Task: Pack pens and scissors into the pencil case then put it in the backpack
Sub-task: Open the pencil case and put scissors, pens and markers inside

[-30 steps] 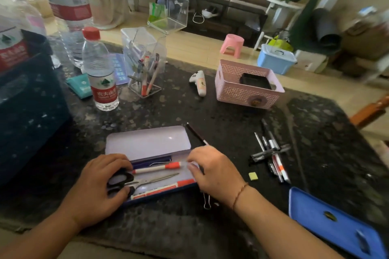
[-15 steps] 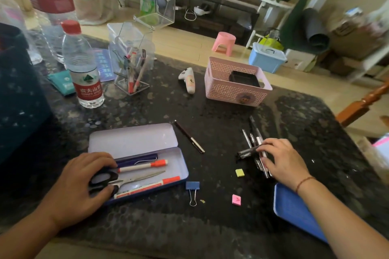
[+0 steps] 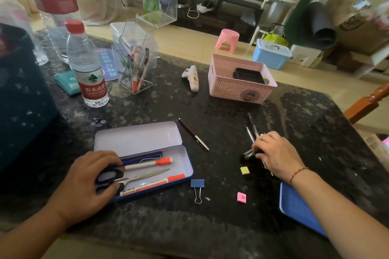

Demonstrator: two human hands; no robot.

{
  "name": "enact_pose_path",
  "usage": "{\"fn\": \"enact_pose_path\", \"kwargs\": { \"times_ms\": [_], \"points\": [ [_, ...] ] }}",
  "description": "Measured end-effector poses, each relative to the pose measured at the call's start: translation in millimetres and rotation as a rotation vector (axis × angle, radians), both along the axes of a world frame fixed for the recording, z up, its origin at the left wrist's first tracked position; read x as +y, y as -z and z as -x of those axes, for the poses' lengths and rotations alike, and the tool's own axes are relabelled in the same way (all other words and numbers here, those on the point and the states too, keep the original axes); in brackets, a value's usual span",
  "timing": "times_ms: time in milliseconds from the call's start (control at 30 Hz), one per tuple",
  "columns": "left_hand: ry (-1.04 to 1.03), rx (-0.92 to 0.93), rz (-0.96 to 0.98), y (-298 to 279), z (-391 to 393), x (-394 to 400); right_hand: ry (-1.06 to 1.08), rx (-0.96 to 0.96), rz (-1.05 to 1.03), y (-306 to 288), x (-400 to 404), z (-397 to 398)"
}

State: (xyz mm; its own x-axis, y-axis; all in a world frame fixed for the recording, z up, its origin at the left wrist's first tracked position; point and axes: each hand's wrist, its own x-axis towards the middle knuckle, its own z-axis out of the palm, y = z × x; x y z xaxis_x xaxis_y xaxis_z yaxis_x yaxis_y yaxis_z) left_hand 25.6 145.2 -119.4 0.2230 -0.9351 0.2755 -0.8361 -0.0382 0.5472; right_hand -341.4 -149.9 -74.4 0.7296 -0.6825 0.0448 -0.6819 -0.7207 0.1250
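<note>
— Right hand (image 3: 277,154)?
— Fingers curled down over a loose cluster of pens (image 3: 251,132), right of the pencil case (image 3: 185,164). Whether a pen is actually pinched cannot be told.

— Left hand (image 3: 88,183)?
— Laid flat on the case's left end, fingers spread over the black handles of the scissors (image 3: 134,176), gripping nothing visibly.

— Case contents?
— The case lies open, lid back. Inside: the scissors, two white markers with orange caps (image 3: 147,164), one dark blue pen (image 3: 143,156).

— Surroundings?
— A dark pen (image 3: 193,134) lies just beyond the case's right corner. A blue binder clip (image 3: 197,184) sits just before it. A pink basket (image 3: 240,88) stands well behind, on the dark table (image 3: 210,227).
</note>
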Motion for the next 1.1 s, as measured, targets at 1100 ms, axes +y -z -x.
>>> {"fn": "enact_pose_path", "kwargs": {
  "times_ms": [1100],
  "points": [
    [-0.020, -0.001, -0.018, 0.8, -0.2, -0.1, 0.082, -0.089, -0.098, 11.5, 55.1, -133.4]
  ]
}}
